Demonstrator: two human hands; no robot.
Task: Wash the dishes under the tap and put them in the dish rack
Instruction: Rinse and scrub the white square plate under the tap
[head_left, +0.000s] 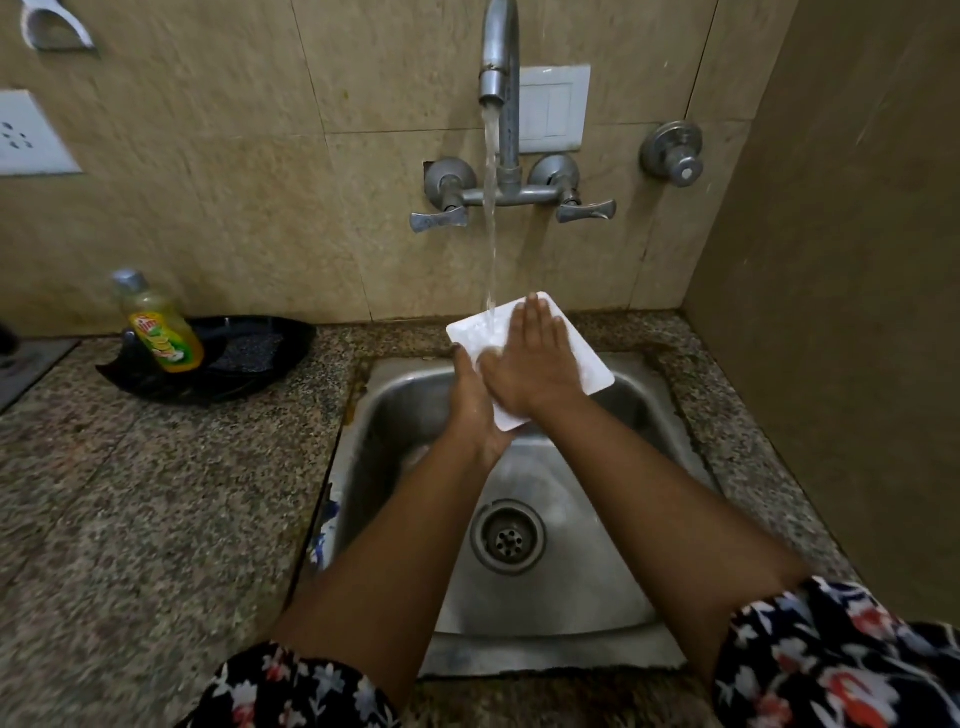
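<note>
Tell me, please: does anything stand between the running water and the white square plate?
Nothing visible does. The stream from the metal tap lands directly on the white square plate. The right hand lies flat beside that spot; the left hand holds the plate's edge.

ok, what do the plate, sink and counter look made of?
Plate: white, square, thin, with a matte look; probably melamine or plastic, though ceramic can't be ruled out. Sink: brushed stainless steel, grey with a dull sheen. Counter: speckled brown-grey stone, likely polished granite.
</note>
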